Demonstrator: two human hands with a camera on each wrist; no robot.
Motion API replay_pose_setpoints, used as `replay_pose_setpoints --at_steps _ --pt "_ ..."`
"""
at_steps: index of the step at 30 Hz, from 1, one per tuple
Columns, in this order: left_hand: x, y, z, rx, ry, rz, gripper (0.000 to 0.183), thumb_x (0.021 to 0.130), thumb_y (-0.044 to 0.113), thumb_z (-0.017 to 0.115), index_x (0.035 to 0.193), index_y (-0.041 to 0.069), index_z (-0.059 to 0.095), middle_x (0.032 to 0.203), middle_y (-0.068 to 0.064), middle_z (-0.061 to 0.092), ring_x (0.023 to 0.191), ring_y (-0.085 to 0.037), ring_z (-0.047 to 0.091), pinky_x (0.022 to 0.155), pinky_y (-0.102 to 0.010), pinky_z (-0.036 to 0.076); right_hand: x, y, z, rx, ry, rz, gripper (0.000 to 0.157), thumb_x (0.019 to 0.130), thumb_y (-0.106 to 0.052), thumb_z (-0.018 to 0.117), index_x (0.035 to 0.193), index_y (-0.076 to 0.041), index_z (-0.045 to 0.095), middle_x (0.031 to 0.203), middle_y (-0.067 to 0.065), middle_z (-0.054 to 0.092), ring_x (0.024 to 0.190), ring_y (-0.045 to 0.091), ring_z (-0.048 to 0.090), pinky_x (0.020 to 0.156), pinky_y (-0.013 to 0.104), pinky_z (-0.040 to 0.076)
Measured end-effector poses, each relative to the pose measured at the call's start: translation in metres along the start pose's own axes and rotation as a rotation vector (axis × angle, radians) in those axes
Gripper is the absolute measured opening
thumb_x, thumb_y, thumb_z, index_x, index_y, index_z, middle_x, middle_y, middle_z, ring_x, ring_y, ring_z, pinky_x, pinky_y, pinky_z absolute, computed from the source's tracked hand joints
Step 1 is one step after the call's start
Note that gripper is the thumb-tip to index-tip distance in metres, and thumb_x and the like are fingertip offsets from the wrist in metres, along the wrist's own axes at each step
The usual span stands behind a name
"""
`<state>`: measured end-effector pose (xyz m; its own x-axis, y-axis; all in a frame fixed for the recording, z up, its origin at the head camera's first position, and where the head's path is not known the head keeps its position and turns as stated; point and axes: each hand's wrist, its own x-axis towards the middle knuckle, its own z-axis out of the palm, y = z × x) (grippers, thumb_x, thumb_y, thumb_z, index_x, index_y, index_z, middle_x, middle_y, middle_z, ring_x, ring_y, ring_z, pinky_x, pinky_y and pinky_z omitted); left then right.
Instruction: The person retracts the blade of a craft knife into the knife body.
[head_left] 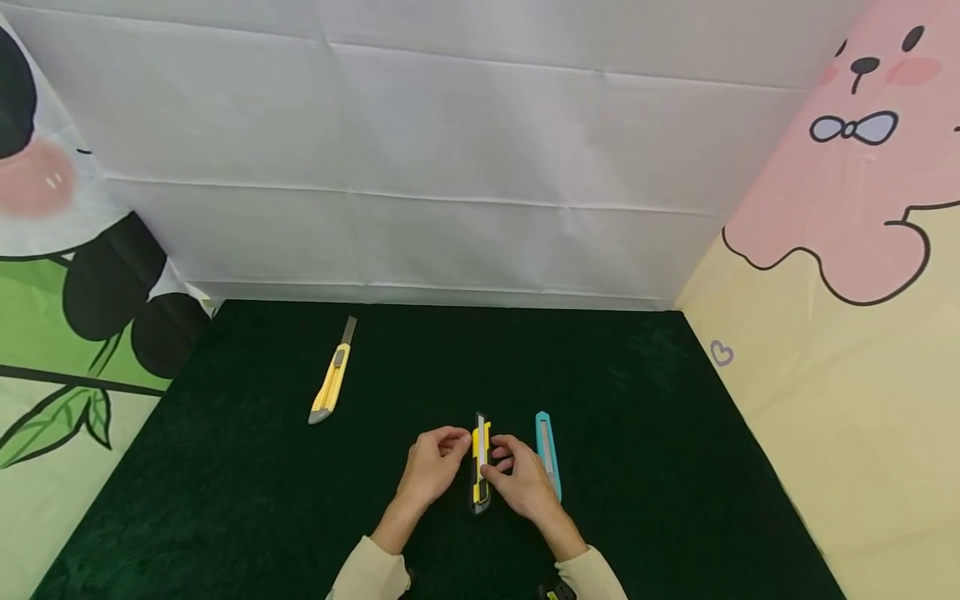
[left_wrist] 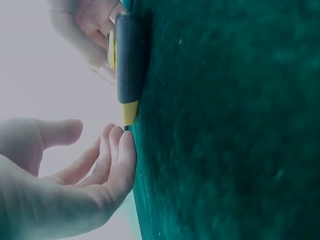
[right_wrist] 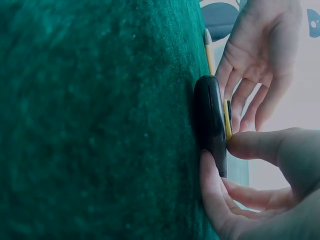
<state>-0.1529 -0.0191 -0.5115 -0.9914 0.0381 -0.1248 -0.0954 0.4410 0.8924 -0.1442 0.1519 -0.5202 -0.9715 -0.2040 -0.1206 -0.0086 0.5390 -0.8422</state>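
A black-and-yellow utility knife (head_left: pixel 481 467) lies upright in the head view on the dark green cloth, between both hands. My right hand (head_left: pixel 521 479) pinches it from the right; in the right wrist view the thumb (right_wrist: pixel 245 145) presses by the yellow part and a fingertip touches the black side. My left hand (head_left: pixel 435 467) is at the knife's left side, fingers loosely bent. In the left wrist view its fingertips (left_wrist: pixel 125 142) come right up to the yellow-tipped end, thumb apart. Right of the knife, partly behind the right hand, lies a light-blue utility knife (head_left: pixel 547 450).
A yellow utility knife (head_left: pixel 331 379) with its blade out lies at the back left of the green cloth (head_left: pixel 637 400). A white sheet (head_left: pixel 450 142) rises behind the table, and printed cartoon panels flank it on the left and right.
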Motion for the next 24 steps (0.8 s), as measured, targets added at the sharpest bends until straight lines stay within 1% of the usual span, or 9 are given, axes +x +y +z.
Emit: replay_pose_setpoints --at_steps 5,14,24 --pt "0.003 0.003 -0.004 0.019 0.037 -0.013 0.023 0.096 0.025 0.056 0.112 0.01 0.066 0.098 -0.001 0.063 0.086 -0.014 0.057 0.076 -0.033 0.049 -0.001 0.0 -0.001 0.011 0.001 -0.002 0.045 0.086 -0.017 0.068 0.126 -0.004 0.052 0.109 0.01 0.057 0.086 0.016 0.058 0.07 0.028 0.05" --pt "0.009 0.002 -0.018 0.039 0.103 -0.02 0.019 0.096 0.022 0.056 0.109 0.012 0.068 0.097 -0.001 0.064 0.082 -0.013 0.057 0.071 -0.03 0.049 -0.002 -0.002 -0.001 0.007 0.011 0.007 0.045 0.085 -0.018 0.069 0.125 -0.004 0.053 0.108 0.009 0.058 0.085 0.015 0.058 0.068 0.027 0.049" --pt "0.016 0.001 -0.031 0.056 0.12 -0.029 0.018 0.096 0.02 0.057 0.107 0.013 0.068 0.098 -0.001 0.065 0.08 -0.013 0.057 0.068 -0.028 0.048 -0.003 -0.001 -0.004 0.015 0.0 0.022 0.046 0.085 -0.019 0.069 0.126 -0.005 0.052 0.108 0.009 0.058 0.084 0.015 0.058 0.069 0.03 0.05"
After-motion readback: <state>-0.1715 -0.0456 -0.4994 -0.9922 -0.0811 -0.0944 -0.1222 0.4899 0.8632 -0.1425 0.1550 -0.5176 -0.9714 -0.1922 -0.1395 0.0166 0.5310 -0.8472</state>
